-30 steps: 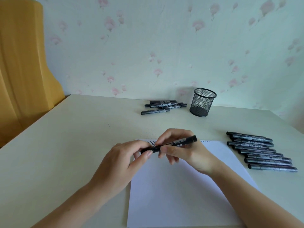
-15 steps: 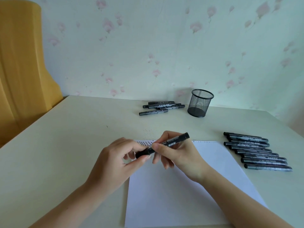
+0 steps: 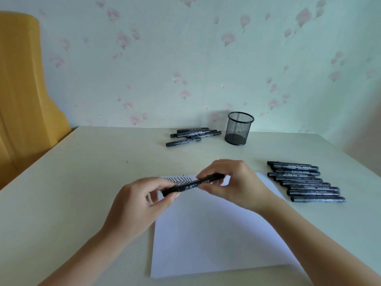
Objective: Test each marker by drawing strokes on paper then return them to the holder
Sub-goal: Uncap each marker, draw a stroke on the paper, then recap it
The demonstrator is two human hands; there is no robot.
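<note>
Both hands — left hand [image 3: 142, 200], right hand [image 3: 233, 183] — pinch one marker [image 3: 192, 184], its label unreadable; mesh holder [image 3: 239, 129] well beyond

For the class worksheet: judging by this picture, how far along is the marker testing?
Done: strokes mark the paper's top edge, and four markers lie beside the holder, perhaps already tested. In hand: the left hand and right hand hold one marker over the paper. Left: eight markers in the right-hand row; the holder looks empty.

home room, floral wallpaper [image 3: 206, 58], desk [image 3: 82, 182]
</note>
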